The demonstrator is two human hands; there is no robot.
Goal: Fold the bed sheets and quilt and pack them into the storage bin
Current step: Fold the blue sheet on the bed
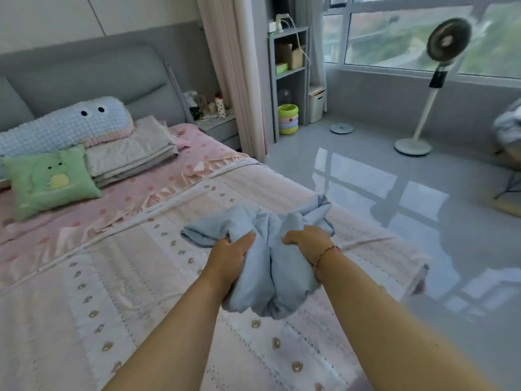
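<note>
A crumpled light blue sheet (270, 249) is bunched between both hands above the bed. My left hand (229, 256) grips its left side with curled fingers. My right hand (307, 242), a bracelet on its wrist, grips the right side. Part of the sheet hangs down between my forearms. Under it lies a pale pink quilt (135, 277) with stitched rows and small brown motifs, spread flat over the bed. A pink dotted bed sheet (158, 179) with a ruffled edge covers the mattress beyond. A folded grey blanket (132, 153) sits near the headboard. No storage bin is in view.
A green cushion (48, 179) and a long blue plush pillow (64, 125) lie at the head of the bed. A standing fan (431, 80) is on the glossy grey floor at right. A shelf unit (290, 74) and a nightstand (217, 122) stand by the curtain.
</note>
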